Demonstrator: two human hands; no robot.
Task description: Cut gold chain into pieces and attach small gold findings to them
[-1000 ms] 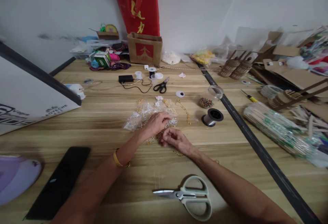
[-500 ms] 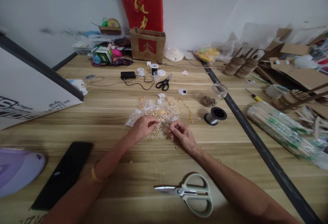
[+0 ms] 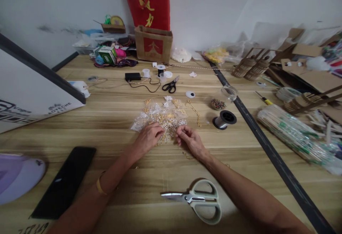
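A heap of small clear plastic bags with gold and silver jewellery bits point(image 3: 160, 114) lies mid-table. My left hand point(image 3: 146, 138) rests at its near edge, fingers curled and pinching among the gold pieces. My right hand point(image 3: 190, 139) sits just to the right, fingers also pinched on small gold findings too tiny to name. A thin gold chain point(image 3: 196, 114) lies beside the heap, and another short bit of chain point(image 3: 187, 155) lies under my right wrist.
Pale green scissors point(image 3: 199, 202) lie near the front edge, a black phone point(image 3: 65, 180) at left. A wire spool point(image 3: 223, 119), bead jar point(image 3: 217, 103), black scissors point(image 3: 171, 85) and a brown paper bag point(image 3: 153, 45) stand beyond. Cardboard pieces and bagged sticks point(image 3: 291, 134) crowd the right.
My left hand has pulled back from on top of the bags to their near edge. My right hand shifted slightly right and forward. The view tilted a little.
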